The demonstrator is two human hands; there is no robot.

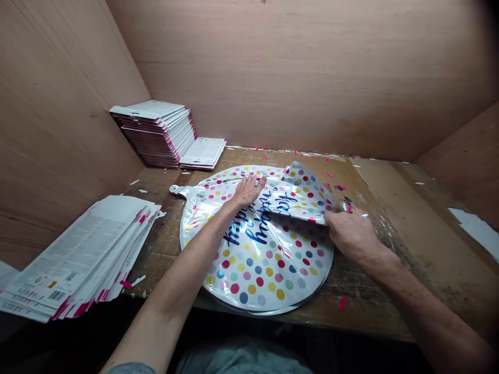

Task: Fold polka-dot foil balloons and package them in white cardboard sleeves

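Note:
Flat on the table lies a round foil balloon (257, 270), white with many coloured dots and dark blue lettering. Its tail tab (177, 190) points left, and more foil edges show beneath its near rim. My left hand (250, 191) rests palm down on the upper middle of the balloon, fingers stretched out. On the right, my right hand (349, 231) is closed round the corner of a raised, folded foil flap (306, 195) with the same dots and lettering. The fingertips of the right hand are partly hidden.
Tall stacked printed card sleeves (156, 132) stand at the back left, with a lower pile (205, 151) beside them. More card sleeves (86, 254) fan out at the near left. Pink and white paper scraps litter the cardboard-covered table (405, 228). Wooden panels (296, 72) enclose the back and sides.

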